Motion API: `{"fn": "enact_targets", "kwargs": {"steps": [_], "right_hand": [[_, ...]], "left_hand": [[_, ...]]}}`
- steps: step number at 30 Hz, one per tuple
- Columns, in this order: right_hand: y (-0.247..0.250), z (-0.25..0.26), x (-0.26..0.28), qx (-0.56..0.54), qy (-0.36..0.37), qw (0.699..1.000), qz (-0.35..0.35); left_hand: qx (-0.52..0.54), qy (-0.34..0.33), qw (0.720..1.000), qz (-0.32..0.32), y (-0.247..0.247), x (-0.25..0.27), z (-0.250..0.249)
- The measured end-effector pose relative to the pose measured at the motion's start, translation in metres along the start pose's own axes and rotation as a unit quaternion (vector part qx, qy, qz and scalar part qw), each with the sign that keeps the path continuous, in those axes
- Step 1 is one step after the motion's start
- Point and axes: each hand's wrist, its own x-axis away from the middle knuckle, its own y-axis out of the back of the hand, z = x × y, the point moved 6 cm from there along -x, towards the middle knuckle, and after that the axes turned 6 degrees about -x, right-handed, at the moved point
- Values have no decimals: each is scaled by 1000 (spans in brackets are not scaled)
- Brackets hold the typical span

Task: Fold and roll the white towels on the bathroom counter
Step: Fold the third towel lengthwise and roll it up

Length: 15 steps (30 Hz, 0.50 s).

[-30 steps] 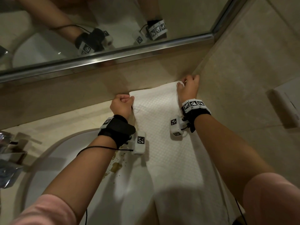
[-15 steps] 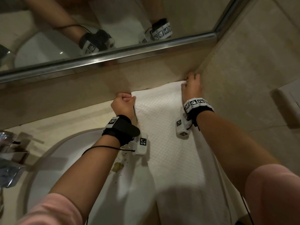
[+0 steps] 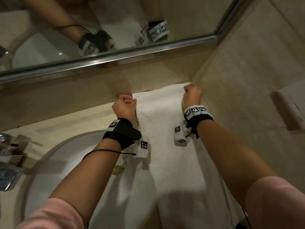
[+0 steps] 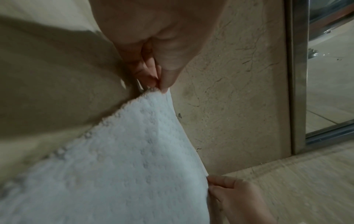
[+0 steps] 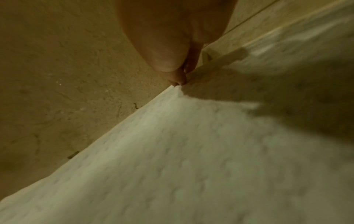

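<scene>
Towel [image 3: 166, 146]: white, waffle-textured, spread lengthwise on the beige counter [image 3: 66, 123], far edge at the backsplash below the mirror [image 3: 115, 22], near end running toward the person.
Left hand [image 3: 124, 107]: curled into a fist at the towel's far left corner — thumb and fingers pinch that corner in the left wrist view.
Right hand [image 3: 193, 95]: clenched on the far right corner, next to the side wall; fingertips nip the edge.
Sink [image 3: 49, 162]: white basin left of the towel, partly covered by it — brownish specks near its rim.
Faucet [image 3: 8, 154]: chrome, far left.
</scene>
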Motion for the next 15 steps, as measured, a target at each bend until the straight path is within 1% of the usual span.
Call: {"fn": "enact_targets", "kwargs": {"steps": [2, 5, 10, 15], "right_hand": [[-1, 3, 3, 28, 3, 1000, 2], [1, 7, 8, 23, -15, 1000, 4], [-2, 4, 15, -59, -43, 997, -9], [9, 7, 15, -123, -25, 992, -29]], "left_hand": [[2, 2, 1000, 6, -1, 0, 0], [-7, 4, 1000, 11, -1, 0, -1], [-16, 5, 1000, 17, -2, -2, -2], [-10, 10, 1000, 17, -4, -3, -1]]}}
